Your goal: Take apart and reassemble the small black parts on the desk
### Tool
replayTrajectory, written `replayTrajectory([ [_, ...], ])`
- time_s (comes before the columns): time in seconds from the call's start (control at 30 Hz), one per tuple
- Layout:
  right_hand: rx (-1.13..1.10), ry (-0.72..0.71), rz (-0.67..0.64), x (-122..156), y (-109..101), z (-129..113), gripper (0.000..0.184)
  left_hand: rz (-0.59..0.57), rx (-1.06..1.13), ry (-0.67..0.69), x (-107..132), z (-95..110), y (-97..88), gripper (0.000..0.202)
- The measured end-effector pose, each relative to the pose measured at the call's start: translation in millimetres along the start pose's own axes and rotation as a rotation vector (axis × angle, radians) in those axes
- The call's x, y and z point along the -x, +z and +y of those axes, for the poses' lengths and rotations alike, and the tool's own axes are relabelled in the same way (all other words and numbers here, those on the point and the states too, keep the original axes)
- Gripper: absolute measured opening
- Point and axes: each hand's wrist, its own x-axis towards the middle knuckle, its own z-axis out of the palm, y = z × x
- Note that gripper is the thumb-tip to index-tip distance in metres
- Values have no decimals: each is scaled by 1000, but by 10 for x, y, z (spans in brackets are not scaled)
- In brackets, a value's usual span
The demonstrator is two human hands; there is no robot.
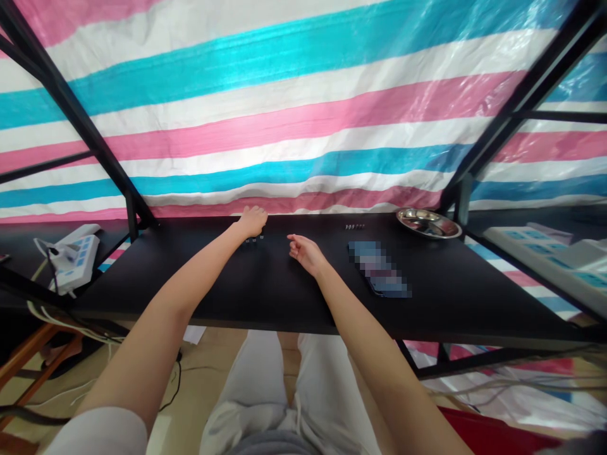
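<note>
My left hand (253, 221) is near the back edge of the black table (284, 297), back of the hand up and fingers bent down out of sight. Just below it lie a few tiny light pieces (254, 240), too small to name. To their right, my right hand (306, 254) hovers over the tabletop. Its fingers are curled in, with the index fingertip pointing left; whatever may be between them is hidden. Further right, a short row of small metal pieces (355, 226), perhaps screws, lies along the back.
A shiny round metal dish (429, 223) stands at the back right. In front of it lies a pixelated phone-shaped object (379, 268). White power strips (80, 262) are at the left, and another white strip (545, 256) is at the right. Striped plastic sheeting (284, 126) hangs behind black frame posts.
</note>
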Motion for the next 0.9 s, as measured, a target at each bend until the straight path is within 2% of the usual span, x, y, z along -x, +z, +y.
replayTrajectory([
  [0.9, 53, -3, 7, -11, -11, 16, 29, -38, 16, -7, 23, 18, 85, 26],
])
